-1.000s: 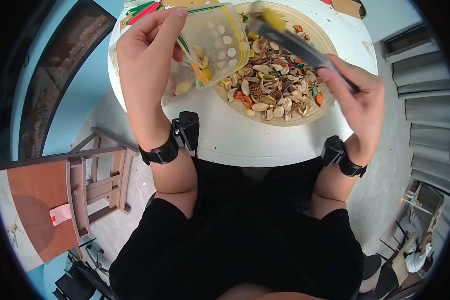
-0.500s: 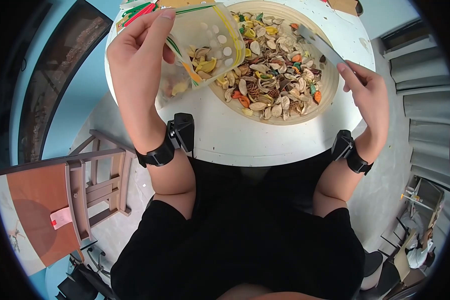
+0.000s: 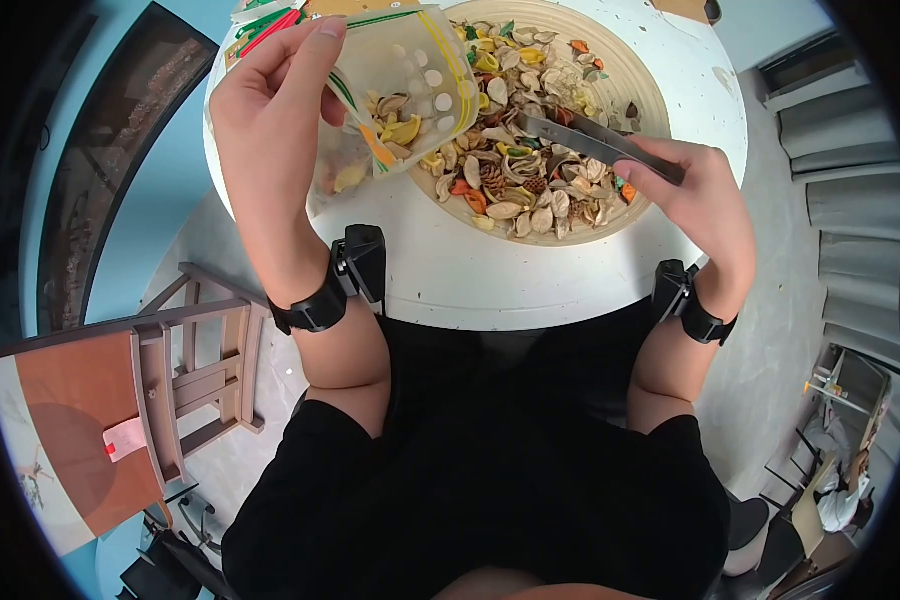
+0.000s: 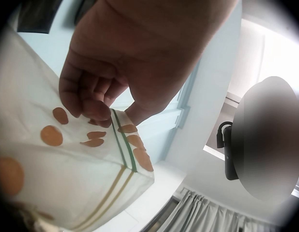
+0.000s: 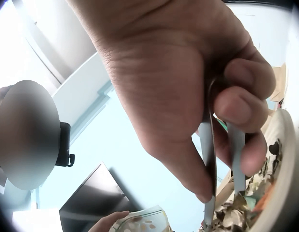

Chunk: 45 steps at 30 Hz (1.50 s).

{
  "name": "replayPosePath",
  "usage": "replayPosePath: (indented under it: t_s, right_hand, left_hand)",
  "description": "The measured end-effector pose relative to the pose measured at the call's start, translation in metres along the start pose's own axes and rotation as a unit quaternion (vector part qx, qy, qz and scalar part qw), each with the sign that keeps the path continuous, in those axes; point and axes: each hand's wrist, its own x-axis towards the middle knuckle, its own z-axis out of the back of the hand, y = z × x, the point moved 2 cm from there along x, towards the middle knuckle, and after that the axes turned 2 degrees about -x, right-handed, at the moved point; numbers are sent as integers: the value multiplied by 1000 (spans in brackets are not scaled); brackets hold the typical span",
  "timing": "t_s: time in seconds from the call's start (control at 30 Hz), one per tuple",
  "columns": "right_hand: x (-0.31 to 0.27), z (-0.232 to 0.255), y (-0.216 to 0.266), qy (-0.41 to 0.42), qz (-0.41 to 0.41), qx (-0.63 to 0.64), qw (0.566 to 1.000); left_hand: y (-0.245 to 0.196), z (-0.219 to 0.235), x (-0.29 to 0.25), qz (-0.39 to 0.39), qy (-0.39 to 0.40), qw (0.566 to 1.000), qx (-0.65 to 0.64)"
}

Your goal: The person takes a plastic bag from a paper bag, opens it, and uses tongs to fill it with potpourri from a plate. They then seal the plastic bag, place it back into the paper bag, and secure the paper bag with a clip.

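Observation:
In the head view my left hand point(image 3: 280, 120) pinches the edge of a clear zip bag point(image 3: 385, 70) with white dots. Yellow and pale dried pieces point(image 3: 400, 130) lie inside the bag. My right hand point(image 3: 705, 200) grips metal tongs point(image 3: 585, 143), whose tips reach down among the potpourri point(image 3: 520, 195) in a round wooden tray point(image 3: 642, 75). In the left wrist view, thumb and fingers of the left hand point(image 4: 125, 63) hold the bag point(image 4: 96, 159) near its green zip line. The right wrist view shows the tongs point(image 5: 210, 166) with arms apart, the potpourri point(image 5: 231, 215) below.
The tray stands on a round white table point(image 3: 490, 290), with the bag overlapping its left rim in the head view. Red and green strips point(image 3: 270, 30) lie at the table's far left. A cardboard piece point(image 3: 682, 10) is at the far right. A wooden chair point(image 3: 205, 350) stands at left.
The tongs held a yellow piece near the bag a second ago, then were raised at the right without it. Now their tips are down in the potpourri. The left hand shifted slightly left.

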Motion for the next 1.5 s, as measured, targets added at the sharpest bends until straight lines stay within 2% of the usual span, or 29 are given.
replayPosePath:
  t_s: [0.1, 0.3, 0.6, 0.7, 0.8, 0.87, 1.0, 1.03, 1.13, 1.2, 1.27, 1.33, 1.43, 1.5]
  right_hand:
    - [2, -5, 2, -29, 29, -70, 997]
    - [1, -4, 9, -51, 69, -106, 991]
    - [0, 5, 6, -117, 114, -51, 985]
    - [-6, 16, 20, -139, 92, -20, 986]
    - [-9, 17, 41, -165, 148, -5, 975]
    - [-6, 8, 49, -141, 175, 9, 974]
    - [7, -18, 81, -94, 204, -15, 974]
    - [13, -26, 75, -99, 192, -29, 976]
    - [9, -17, 65, -85, 192, 53, 976]
    - [4, -8, 45, -109, 137, 161, 971]
    - [0, 5, 27, -121, 69, 180, 974]
    - [-3, 19, 13, -123, -14, 110, 986]
    - [-10, 29, 11, -60, -139, -46, 987]
    - [-11, 31, 7, -38, -164, -52, 984]
  left_hand:
    - [1, 0, 0, 0, 1, 1000, 1]
    - [0, 1, 0, 2, 0, 1000, 6]
    - [3, 5, 1, 15, 13, 999, 29]
    - [4, 5, 1, 11, 17, 999, 26]
    - [6, 5, 2, -1, 24, 1000, 14]
    - [14, 9, 7, -21, 28, 999, -3]
    - [3, 3, 0, 13, 20, 999, 30]
    - [3, 3, -1, 13, 17, 999, 28]
    - [5, 5, 1, 11, 13, 1000, 15]
    - [6, 8, 2, 12, 10, 1000, 7]
    - [6, 8, 3, 13, 8, 1000, 5]
    - [12, 12, 6, -5, 13, 1000, -15]
    - [14, 12, 7, -15, 15, 1000, -20]
    - [15, 12, 6, -16, 14, 1000, -16]
